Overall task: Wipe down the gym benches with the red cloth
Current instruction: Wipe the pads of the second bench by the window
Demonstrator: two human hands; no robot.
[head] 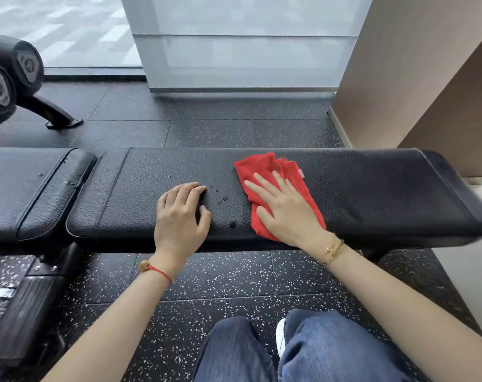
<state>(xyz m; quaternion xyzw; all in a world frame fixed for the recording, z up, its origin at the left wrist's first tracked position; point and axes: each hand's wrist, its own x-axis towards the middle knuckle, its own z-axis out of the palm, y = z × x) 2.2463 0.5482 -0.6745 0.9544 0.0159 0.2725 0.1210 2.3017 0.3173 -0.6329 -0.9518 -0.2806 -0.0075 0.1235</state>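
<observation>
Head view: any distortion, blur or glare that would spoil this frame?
Head view: wide-angle bending curves the bench and wall edges; soft even daylight, no harsh shadows or glare; right hand, red cloth and left hand sharp, slight softness at the far right edge.

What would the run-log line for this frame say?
step: wiping | right hand: flat on red cloth | left hand: resting on bench pad, fingers curled | dark specks: between hands

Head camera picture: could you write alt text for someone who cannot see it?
A person's right hand presses a red cloth flat on a black padded gym bench, while the left hand rests on the pad beside it. Dumbbells sit at the far left on the speckled floor.
</observation>
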